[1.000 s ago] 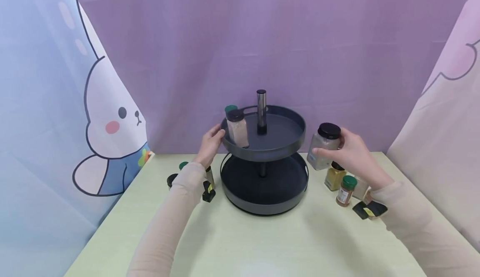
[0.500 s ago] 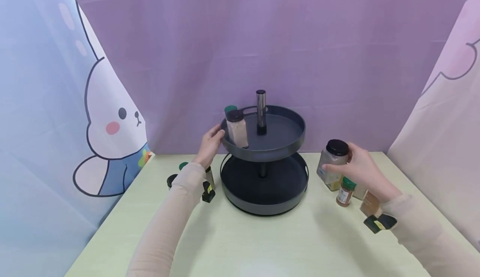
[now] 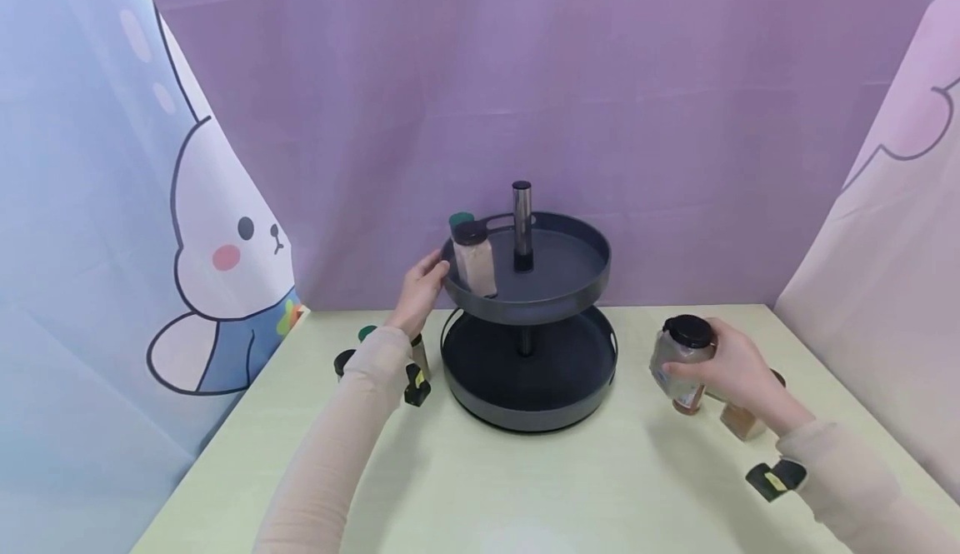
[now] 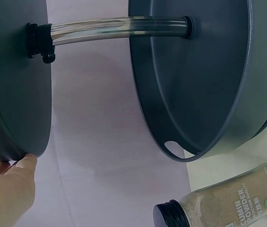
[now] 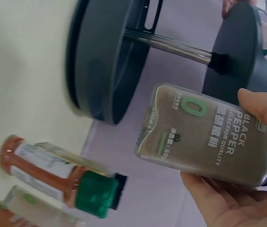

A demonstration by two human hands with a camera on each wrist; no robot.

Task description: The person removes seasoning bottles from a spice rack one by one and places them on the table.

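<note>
My left hand grips the left rim of the upper tier of a dark two-tier round rack. In the left wrist view, the thumb and fingers of that hand meet at the tray's edge. My right hand holds a black-lidded pepper jar full of grey-brown powder, off the table at the rack's right. Its label reads "BLACK PEPPER". On the upper tier, a black-lidded jar of pale powder stands in front of a green-lidded one.
Several spice jars stand below my right hand, including a green-lidded red one and a brown one. Left of the rack, by my forearm, are more jars, among them a cumin powder jar. A purple curtain hangs behind the table.
My right hand has moved right, down and nearer with the pepper jar, away from the rack and over the other jars. My left hand and the rack stay where they were.
</note>
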